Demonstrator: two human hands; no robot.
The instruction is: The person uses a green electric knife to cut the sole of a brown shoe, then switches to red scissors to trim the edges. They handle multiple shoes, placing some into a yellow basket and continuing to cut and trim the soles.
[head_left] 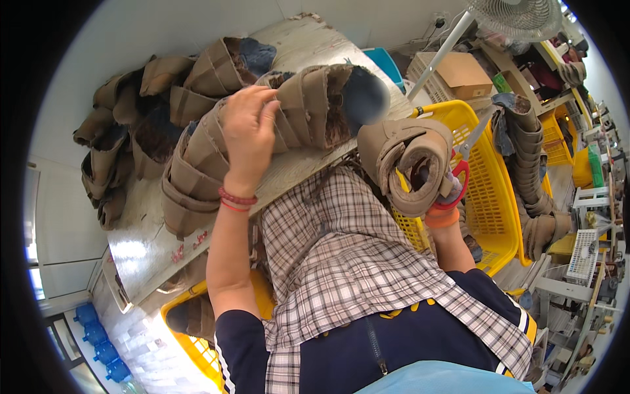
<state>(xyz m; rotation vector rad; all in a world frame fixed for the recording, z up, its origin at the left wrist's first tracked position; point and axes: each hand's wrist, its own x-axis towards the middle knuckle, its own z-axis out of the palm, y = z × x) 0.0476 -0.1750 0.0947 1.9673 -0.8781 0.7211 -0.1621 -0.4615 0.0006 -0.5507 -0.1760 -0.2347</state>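
Note:
A row of nested brown boot uppers (298, 118) with fuzzy lining lies along the table edge; a dark blue piece sticks out of its right end. My left hand (248, 138) is over the row, fingers bent and thumb apart, holding nothing I can see. At the right, my right hand (450, 190) holds scissors with red handles (463, 176), blades pointing up and away. In front of that hand is a rolled brown boot upper (394, 148), which hides most of the fingers. An orange band (441, 217) circles the right wrist.
More boot uppers (154, 125) pile on the pale table (141, 246). A yellow basket (489, 226) stands at my right, another yellow basket (177, 312) below the table. Further right are a stack of uppers (528, 151), a cardboard box (464, 73) and a fan (515, 16).

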